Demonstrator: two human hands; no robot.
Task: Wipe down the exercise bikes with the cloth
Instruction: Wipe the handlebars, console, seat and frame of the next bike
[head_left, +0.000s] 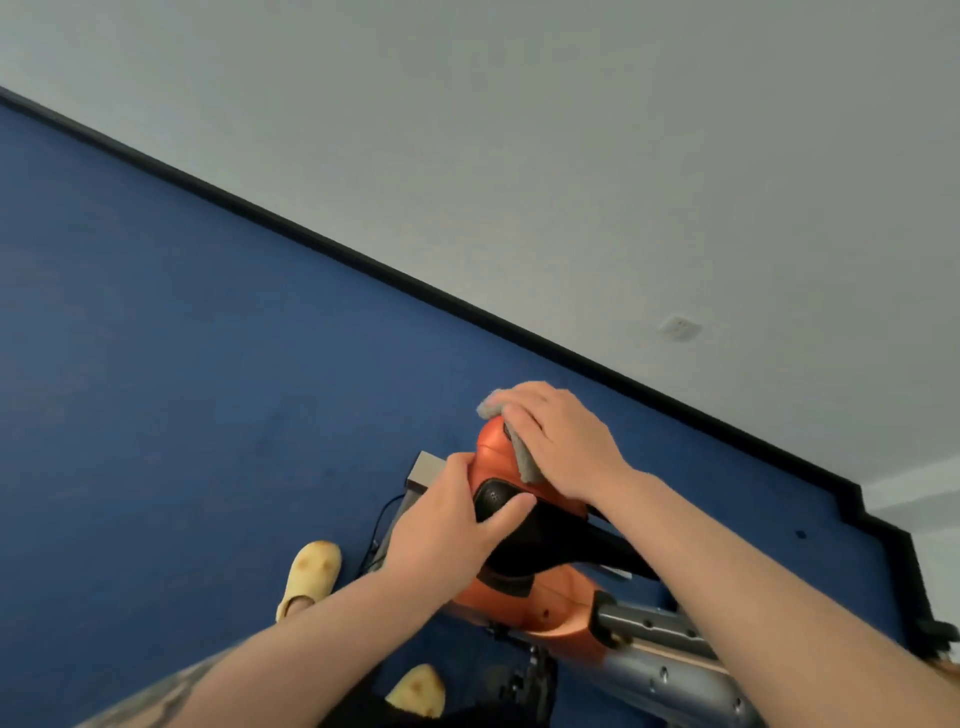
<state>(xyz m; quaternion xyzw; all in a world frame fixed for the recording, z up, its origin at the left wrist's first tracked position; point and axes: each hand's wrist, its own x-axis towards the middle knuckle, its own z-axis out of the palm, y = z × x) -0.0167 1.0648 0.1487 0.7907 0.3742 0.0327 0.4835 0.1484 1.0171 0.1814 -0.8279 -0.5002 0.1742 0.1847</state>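
Head view: grey cloth (522, 453) crumpled on orange-black bike saddle (511, 514).

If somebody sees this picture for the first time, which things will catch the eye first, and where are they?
The eye goes first to the orange and black bike saddle low in the middle, bright against the blue floor. The right hand presses a grey cloth onto its orange end, while the left hand grips its side. Two yellow slippers stand on the floor at lower left.
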